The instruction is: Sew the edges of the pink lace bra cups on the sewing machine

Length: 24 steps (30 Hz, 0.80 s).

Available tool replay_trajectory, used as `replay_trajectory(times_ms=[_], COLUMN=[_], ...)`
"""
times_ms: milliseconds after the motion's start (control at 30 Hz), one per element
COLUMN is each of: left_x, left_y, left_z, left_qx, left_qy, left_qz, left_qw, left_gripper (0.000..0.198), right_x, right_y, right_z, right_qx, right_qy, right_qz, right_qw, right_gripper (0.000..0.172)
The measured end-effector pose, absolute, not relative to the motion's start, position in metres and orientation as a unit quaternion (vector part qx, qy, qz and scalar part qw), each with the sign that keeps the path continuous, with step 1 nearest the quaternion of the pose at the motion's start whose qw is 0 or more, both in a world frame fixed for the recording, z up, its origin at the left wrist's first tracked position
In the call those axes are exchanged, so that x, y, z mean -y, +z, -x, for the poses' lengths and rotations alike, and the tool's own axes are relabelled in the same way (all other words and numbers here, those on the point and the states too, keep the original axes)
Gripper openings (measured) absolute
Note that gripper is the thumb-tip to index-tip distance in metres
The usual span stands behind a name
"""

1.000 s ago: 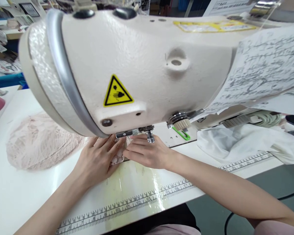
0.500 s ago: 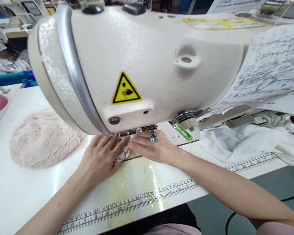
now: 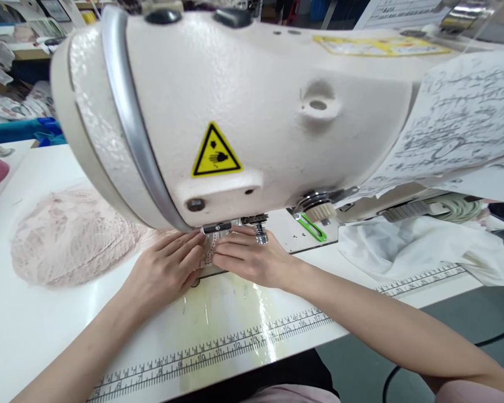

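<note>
Hands flat, fingers extended, nothing gripped: left hand (image 3: 163,275) and right hand (image 3: 248,258) pin the lace strip (image 3: 210,253) to the desk (image 3: 46,327) under the presser foot (image 3: 218,228); likely seam-guiding step, feeding on needs fingertips clear.

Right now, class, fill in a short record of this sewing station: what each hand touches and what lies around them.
Left hand: flat on the lace strip, fingers straight
Right hand: flat on the same strip, beside the left
Machine: head above both hands, yellow label on front
Left side: pink lace pile on the table
Right side: white cloth
Near edge: printed ruler
</note>
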State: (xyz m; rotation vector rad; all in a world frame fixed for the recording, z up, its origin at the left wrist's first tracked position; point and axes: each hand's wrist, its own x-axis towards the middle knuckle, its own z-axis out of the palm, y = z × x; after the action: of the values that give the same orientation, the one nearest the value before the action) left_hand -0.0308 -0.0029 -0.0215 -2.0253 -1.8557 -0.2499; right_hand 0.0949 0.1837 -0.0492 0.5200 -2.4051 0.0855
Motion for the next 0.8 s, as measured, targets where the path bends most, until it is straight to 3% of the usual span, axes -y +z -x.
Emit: replay_trajectory(times_ms=[533,800], left_x=[-0.0015,-0.0003], left_y=[-0.0214,-0.0290], left_z=[0.0294,0.0281], left_qx=[0.721,0.719], left_qy=[-0.071,-0.050], left_qz=[0.664,0.661], left_qw=[0.184,0.210], left_gripper=[0.014,0.027], right_x=[-0.1782,-0.1764], right_y=[-0.0471,-0.0409], right_z=[-0.0921,-0.0966], right_qx=[0.935,0.950], right_qy=[0.027,-0.007], right_qz=[-0.146,-0.078], right_qw=[0.321,0.303], right_gripper=[0.027,0.029])
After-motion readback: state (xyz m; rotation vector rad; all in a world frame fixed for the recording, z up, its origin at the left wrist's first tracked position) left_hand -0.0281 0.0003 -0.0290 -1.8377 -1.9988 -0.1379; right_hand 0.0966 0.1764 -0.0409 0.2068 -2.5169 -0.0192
